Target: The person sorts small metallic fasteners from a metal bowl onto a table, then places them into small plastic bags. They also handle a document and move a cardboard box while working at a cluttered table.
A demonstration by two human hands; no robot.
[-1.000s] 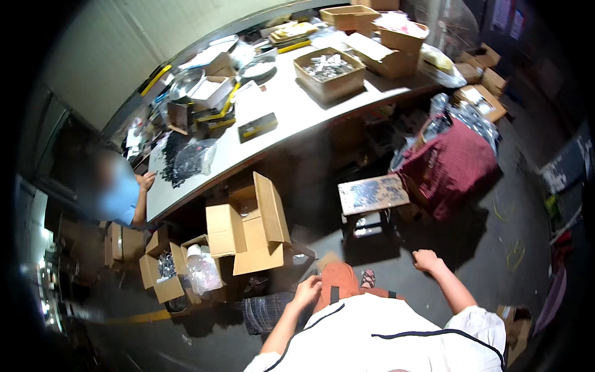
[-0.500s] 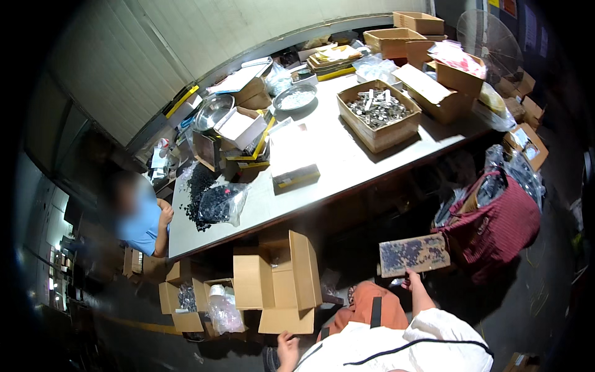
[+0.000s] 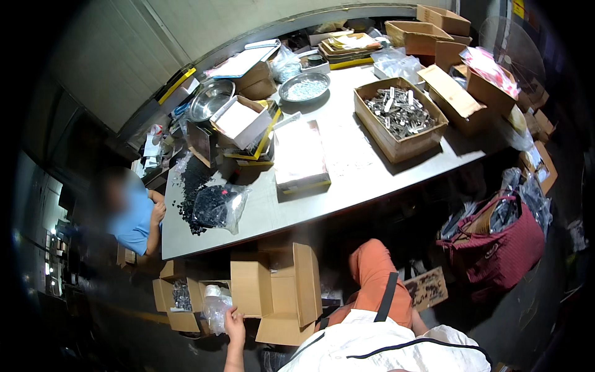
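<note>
My left hand (image 3: 234,322) reaches down to the floor and grips a clear plastic bag (image 3: 214,305) at the left flap of an open cardboard box (image 3: 280,291). My right hand (image 3: 417,317) is mostly hidden. It holds a flat brown cardboard tray (image 3: 427,287) of small parts low beside my orange-clad knee (image 3: 372,273). Both hands are below the front edge of the grey table (image 3: 347,177).
On the table lie a flat white box (image 3: 300,155), a carton of metal parts (image 3: 400,118), a bag of black pieces (image 3: 217,206), steel bowls and more cartons. A person in blue (image 3: 133,217) sits at the left end. A maroon bag (image 3: 503,248) stands on the right.
My head has moved closer to the table. My left hand went down left to the bag by the open box. My right hand lowered the tray beside my knee.
</note>
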